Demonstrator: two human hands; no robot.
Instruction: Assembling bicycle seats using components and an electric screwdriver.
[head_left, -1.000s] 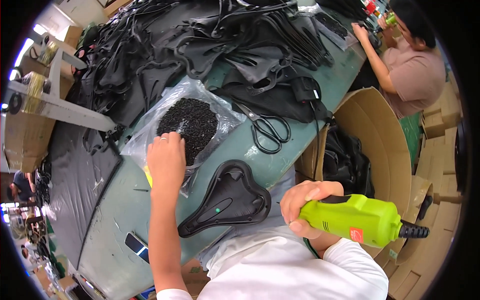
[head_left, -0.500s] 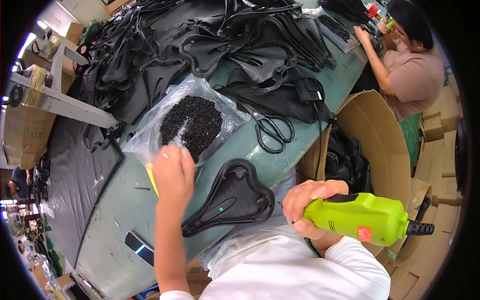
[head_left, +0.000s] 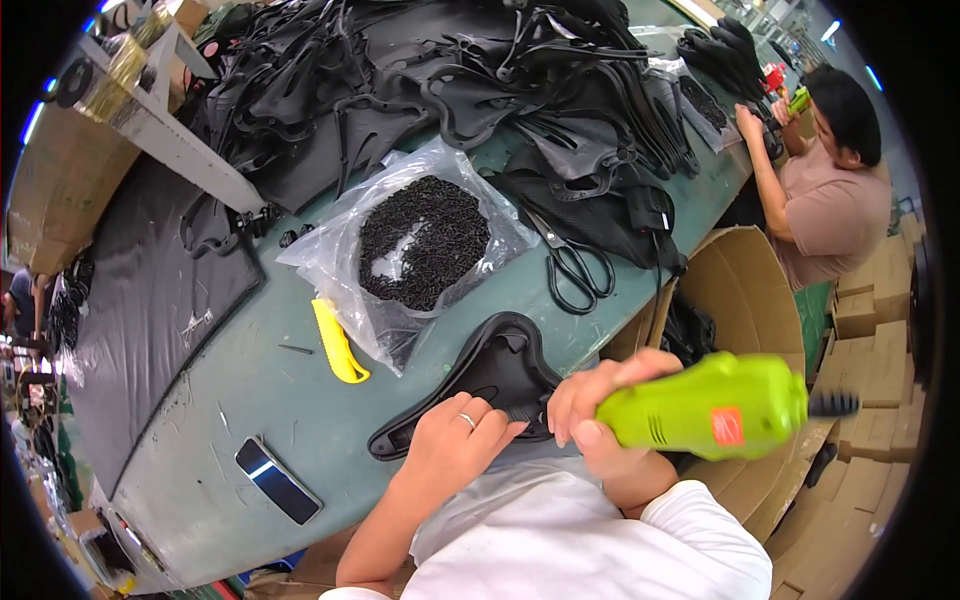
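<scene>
My right hand is wrapped around a lime-green electric screwdriver with a black cord sleeve at its far end; the tool's tip is hidden behind my fingers. Below it and to the left, a black bicycle saddle lies underside up at the table's near edge. My left hand is over the saddle's near side, fingers curled and close together. Whatever it may hold is too small or hidden to make out. Beyond the saddle, a clear plastic bag lies open with a heap of small black screws inside.
Left of the saddle are a yellow-handled cutter and a phone. Black-handled scissors lie beyond it. Black saddle parts pile up at the back. An open carton stands right; a co-worker works far right.
My left hand has moved from the screw bag, right and nearer, onto the saddle. The cutter it covered now shows. My right hand still holds the screwdriver, slightly shifted. The view has shifted.
</scene>
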